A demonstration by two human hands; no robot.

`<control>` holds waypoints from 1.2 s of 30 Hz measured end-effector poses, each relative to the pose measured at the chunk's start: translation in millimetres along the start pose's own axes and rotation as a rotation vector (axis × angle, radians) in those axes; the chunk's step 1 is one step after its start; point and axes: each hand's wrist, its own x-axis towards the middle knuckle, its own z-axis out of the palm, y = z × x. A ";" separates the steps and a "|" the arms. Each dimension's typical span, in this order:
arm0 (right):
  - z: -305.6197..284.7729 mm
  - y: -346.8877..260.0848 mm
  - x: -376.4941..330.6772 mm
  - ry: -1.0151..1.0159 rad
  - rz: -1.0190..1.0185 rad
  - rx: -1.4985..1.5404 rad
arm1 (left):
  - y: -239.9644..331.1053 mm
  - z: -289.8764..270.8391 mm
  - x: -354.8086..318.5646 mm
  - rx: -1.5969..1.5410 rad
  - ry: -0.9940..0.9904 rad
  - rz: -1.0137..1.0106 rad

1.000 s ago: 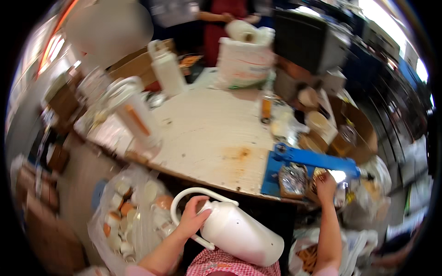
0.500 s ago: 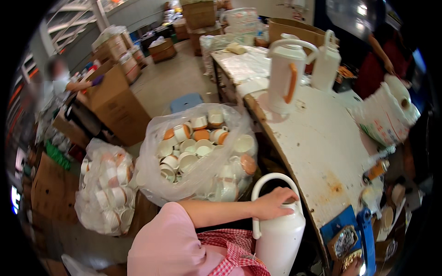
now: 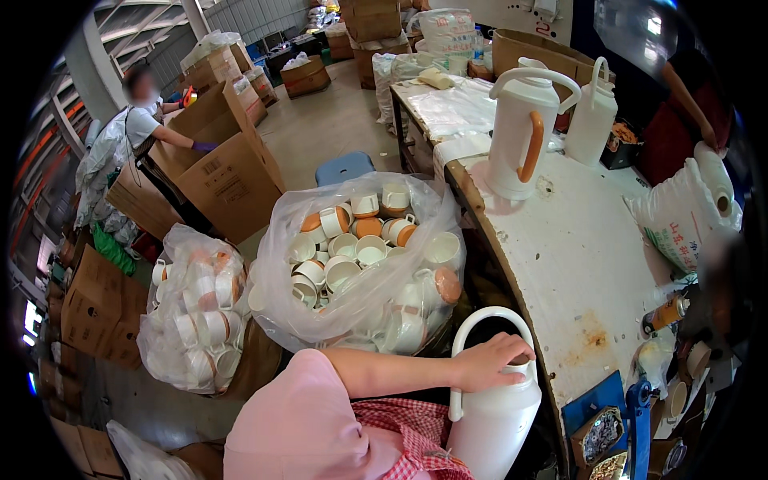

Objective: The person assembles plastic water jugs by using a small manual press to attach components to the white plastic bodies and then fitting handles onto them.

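Observation:
My left hand (image 3: 494,362) lies over the top of a white jug (image 3: 498,424), its fingers curled round the neck beside the dark opening. The jug stands upright against my red checked apron, its white looped handle (image 3: 486,316) arching up behind my hand. My right hand is out of sight. On the table to the right stands another white jug (image 3: 520,148) with an orange-brown side handle, and a similar white jug (image 3: 590,120) is behind it. At the table's near right, a small box of silvery metal parts (image 3: 600,436) sits beside a blue tool (image 3: 638,424).
A large clear plastic bag (image 3: 276,280) of white and orange cups stands left of the table (image 3: 552,272). Farther left is a smaller bag (image 3: 188,328) of cups. A spray can (image 3: 666,314) lies at the right edge. Co-workers stand by a cardboard box (image 3: 232,180) and beyond the table.
The whole view has shifted, so things appear farther right and slightly lower. My left hand stays on the jug's top. The far-left co-worker's arms have moved at the box.

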 end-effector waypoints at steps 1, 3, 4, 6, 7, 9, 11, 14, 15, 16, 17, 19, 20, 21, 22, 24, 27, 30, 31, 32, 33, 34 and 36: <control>-14.9 2.1 -11.8 -0.073 0.020 -0.059 | 2.2 4.2 5.3 0.001 -0.040 0.022; -28.0 11.7 -20.1 -0.050 -0.117 0.011 | -3.9 20.3 23.1 -0.068 -0.126 0.094; -43.7 2.7 -47.9 -0.043 -0.250 0.066 | -15.0 32.0 24.4 -0.011 -0.101 0.151; -52.6 -29.9 -79.9 0.015 0.268 0.709 | -40.8 41.6 20.1 0.069 -0.015 0.239; -33.5 -124.1 -91.4 -0.188 0.281 0.837 | -51.9 41.2 15.4 -0.031 -0.025 0.241; -2.7 -156.9 -71.6 -0.190 0.290 0.881 | -34.2 15.2 -6.6 -0.164 0.022 0.138; 32.3 -198.6 -20.8 -0.320 0.081 0.966 | -25.7 -13.2 17.0 -0.091 0.015 0.072; 32.3 -227.3 8.2 -0.263 -0.112 0.739 | -30.7 1.1 30.9 -0.271 -0.027 0.052; 32.4 -235.0 21.5 -0.250 -0.115 0.722 | -28.0 4.3 35.6 -0.297 -0.044 0.050; 37.8 -240.6 31.6 -0.198 -0.167 0.563 | -28.8 4.2 32.7 -0.304 -0.045 0.042; 42.2 -245.3 39.0 -0.140 -0.217 0.404 | -29.8 1.9 31.2 -0.261 -0.080 0.048; 57.3 -252.5 55.9 -0.153 -0.214 0.459 | -30.3 -1.0 28.4 -0.223 -0.116 0.047; 62.8 -253.7 60.2 -0.166 -0.215 0.522 | -30.0 -1.4 27.3 -0.240 -0.109 0.048; 65.8 -251.6 60.8 -0.169 -0.210 0.515 | -29.4 -1.7 26.9 -0.258 -0.103 0.049; 69.9 -248.6 63.0 -0.196 -0.245 0.497 | -26.6 -1.7 26.5 -0.262 -0.098 0.040; 72.4 -246.0 67.1 -0.231 -0.277 0.474 | -20.6 -1.1 26.9 -0.279 -0.064 0.042; 70.2 -250.8 68.5 -0.244 -0.327 0.358 | -22.9 -2.3 31.5 -0.281 -0.070 0.040; 73.5 -261.2 66.7 -0.236 -0.304 0.286 | -25.3 -4.4 34.0 -0.277 -0.095 0.046; 72.7 -261.4 67.6 -0.226 -0.300 0.300 | -25.5 -4.0 34.1 -0.272 -0.112 0.054; 71.9 -262.0 68.2 -0.217 -0.296 0.313 | -25.7 -4.2 33.4 -0.274 -0.111 0.053; 70.9 -263.0 68.0 -0.218 -0.295 0.312 | -26.1 -4.6 32.3 -0.263 -0.113 0.053; 69.8 -259.1 67.7 -0.223 -0.318 0.232 | -26.5 -3.7 32.5 -0.248 -0.127 0.045; 68.3 -247.8 77.3 -0.259 -0.335 0.114 | -28.9 -0.3 36.1 -0.240 -0.137 0.039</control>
